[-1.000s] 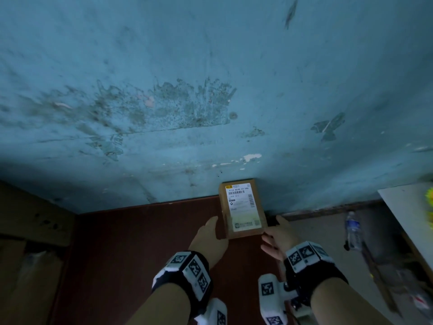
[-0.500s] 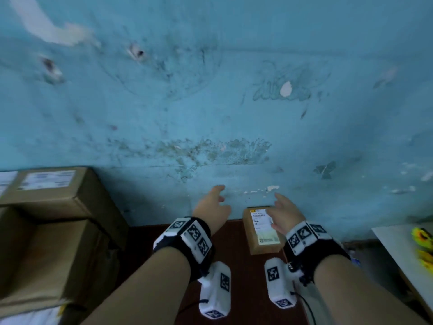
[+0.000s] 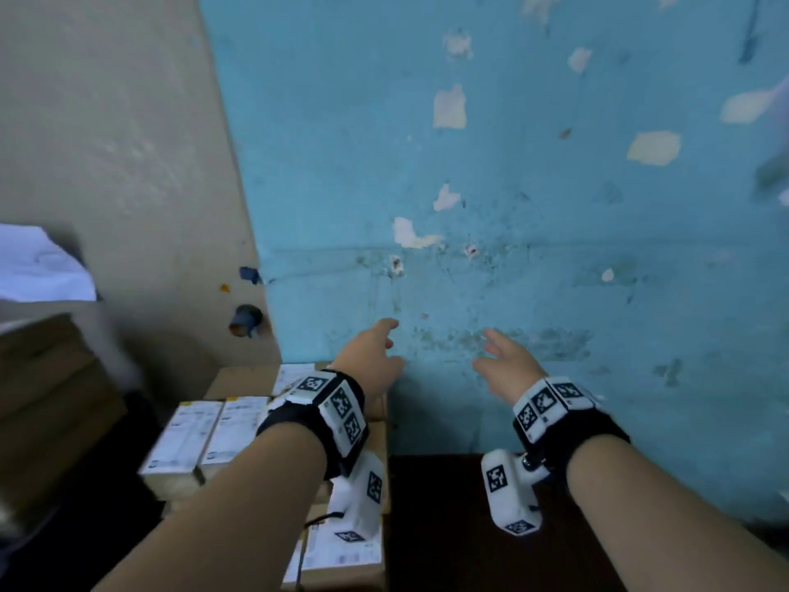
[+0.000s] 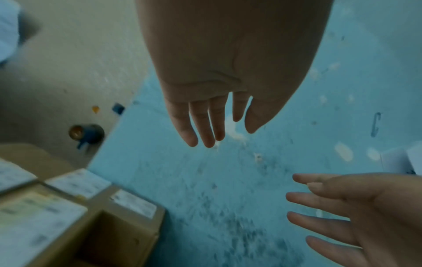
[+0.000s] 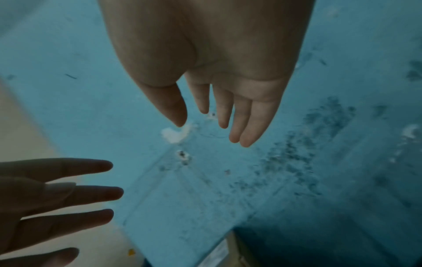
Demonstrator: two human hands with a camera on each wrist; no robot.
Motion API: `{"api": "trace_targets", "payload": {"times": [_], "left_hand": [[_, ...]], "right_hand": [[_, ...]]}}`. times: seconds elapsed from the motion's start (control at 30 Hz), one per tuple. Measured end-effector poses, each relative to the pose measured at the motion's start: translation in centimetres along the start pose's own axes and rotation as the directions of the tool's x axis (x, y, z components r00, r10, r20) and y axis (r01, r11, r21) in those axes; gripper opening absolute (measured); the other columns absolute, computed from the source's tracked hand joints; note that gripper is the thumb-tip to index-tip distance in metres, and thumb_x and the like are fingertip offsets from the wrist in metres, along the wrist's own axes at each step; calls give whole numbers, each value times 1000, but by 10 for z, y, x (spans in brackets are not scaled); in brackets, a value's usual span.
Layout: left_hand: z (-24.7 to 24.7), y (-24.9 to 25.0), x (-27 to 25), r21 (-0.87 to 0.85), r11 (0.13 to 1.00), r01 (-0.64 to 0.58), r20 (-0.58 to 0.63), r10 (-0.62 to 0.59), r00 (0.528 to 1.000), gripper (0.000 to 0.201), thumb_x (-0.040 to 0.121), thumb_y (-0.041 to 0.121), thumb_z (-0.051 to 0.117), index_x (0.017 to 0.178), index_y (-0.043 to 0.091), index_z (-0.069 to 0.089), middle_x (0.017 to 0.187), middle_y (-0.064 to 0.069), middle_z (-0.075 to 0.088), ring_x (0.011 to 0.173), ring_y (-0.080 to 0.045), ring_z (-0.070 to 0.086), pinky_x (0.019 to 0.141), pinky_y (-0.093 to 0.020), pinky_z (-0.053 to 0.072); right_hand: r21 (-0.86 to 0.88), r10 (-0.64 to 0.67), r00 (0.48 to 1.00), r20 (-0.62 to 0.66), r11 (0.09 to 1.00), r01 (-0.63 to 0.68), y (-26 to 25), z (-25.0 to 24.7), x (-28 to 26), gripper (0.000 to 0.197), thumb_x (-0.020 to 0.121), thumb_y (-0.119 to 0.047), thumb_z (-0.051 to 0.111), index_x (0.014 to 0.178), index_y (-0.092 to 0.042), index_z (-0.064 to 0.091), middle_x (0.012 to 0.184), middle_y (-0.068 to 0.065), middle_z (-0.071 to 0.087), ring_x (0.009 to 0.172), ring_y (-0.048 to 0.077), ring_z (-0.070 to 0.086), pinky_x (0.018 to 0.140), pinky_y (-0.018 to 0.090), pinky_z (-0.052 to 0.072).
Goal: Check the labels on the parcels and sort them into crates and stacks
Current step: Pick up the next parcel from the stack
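Note:
Both my hands hang empty in the air in front of the blue wall. My left hand (image 3: 374, 355) has straight, relaxed fingers and hovers above a stack of brown cardboard parcels (image 3: 205, 437) with white labels on top. My right hand (image 3: 504, 361) is spread open to its right, above the dark red table (image 3: 452, 531). In the left wrist view the left hand (image 4: 210, 119) points at the wall, the labelled parcels (image 4: 77, 204) lie lower left and the right hand (image 4: 342, 209) shows lower right. The right wrist view shows the right hand (image 5: 217, 112), also empty.
The blue wall (image 3: 512, 249) stands close ahead and a beige wall (image 3: 119, 143) meets it on the left. Larger brown boxes (image 3: 47, 386) are piled at the far left with something white (image 3: 38, 267) on top. A pipe stub (image 3: 246, 320) sticks out of the beige wall.
Both hands have let go of the small labelled parcel on the red table and risen. The view has swung left, so that parcel is out of sight and the stack appears.

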State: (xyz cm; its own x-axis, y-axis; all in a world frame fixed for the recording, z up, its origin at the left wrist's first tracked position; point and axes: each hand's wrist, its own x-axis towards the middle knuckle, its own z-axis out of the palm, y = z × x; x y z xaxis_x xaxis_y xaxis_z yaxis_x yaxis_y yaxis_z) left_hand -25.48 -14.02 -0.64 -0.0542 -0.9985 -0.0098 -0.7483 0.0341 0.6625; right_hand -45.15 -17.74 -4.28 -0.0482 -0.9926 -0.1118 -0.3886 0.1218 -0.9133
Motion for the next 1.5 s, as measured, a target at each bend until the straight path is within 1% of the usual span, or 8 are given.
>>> {"api": "trace_targets", "payload": {"times": [0.27,0.43,0.57,0.73,0.93,1.13,1.33,1.5], "left_hand": [[-83,-34,-66,79,997,25,-145,-14,989,55,100,16,48,151,20,28,145,-10,47,117,-28,57,92,-35,49],[-97,-44,-91,87,992,91,-182,-74,981,57,99,15,49,151,19,28,145,-11,48,111,-25,59,89,-31,50],[-107,-39,-98,127,985,120,-206,-92,974,55,98,14,45,150,16,29,141,-12,51,95,-17,53,77,-24,41],[-102,-33,-95,144,977,157,-219,-123,968,55,96,12,47,149,18,33,142,-10,51,114,-22,56,85,-25,42],[-88,-57,-109,137,966,217,-227,-182,957,53,98,9,46,149,14,33,140,-12,52,120,-26,54,91,-28,41],[-110,-99,-120,175,955,240,-220,-200,955,59,95,9,49,150,18,30,140,-9,52,124,-24,52,95,-28,41],[-153,-152,-117,196,961,196,-209,-155,966,56,95,12,50,148,16,34,134,-9,56,119,-23,55,90,-26,42],[-193,-209,-114,222,959,174,-197,-130,972,53,97,13,51,147,15,36,133,-9,56,120,-23,54,90,-24,40]], "right_hand": [[-68,-174,984,47,982,177,-80,52,-55,63,96,-9,54,152,-20,28,154,7,37,123,24,52,82,29,41],[-177,-224,965,136,953,246,-94,68,-75,64,95,-11,54,153,-21,27,154,5,36,136,24,43,103,33,39],[-214,-260,950,176,932,294,-102,61,-78,63,96,-13,54,152,-22,27,153,4,38,135,22,43,105,29,36],[-187,-183,969,168,959,213,-74,38,-78,63,95,-11,53,152,-22,28,152,5,39,125,23,50,95,29,41],[-235,-90,977,194,962,135,-47,42,-89,63,97,-14,52,153,-20,25,153,6,38,139,23,39,110,32,33],[-275,-114,962,249,944,183,-65,90,-100,62,99,-16,51,154,-21,23,154,5,37,139,22,39,103,26,33],[-252,-102,972,212,955,155,-86,152,-102,62,98,-16,52,154,-23,24,155,5,36,141,23,36,115,34,31],[-283,-81,974,214,949,141,-110,223,-105,63,99,-17,52,154,-24,23,157,5,32,139,23,39,103,27,36]]}}
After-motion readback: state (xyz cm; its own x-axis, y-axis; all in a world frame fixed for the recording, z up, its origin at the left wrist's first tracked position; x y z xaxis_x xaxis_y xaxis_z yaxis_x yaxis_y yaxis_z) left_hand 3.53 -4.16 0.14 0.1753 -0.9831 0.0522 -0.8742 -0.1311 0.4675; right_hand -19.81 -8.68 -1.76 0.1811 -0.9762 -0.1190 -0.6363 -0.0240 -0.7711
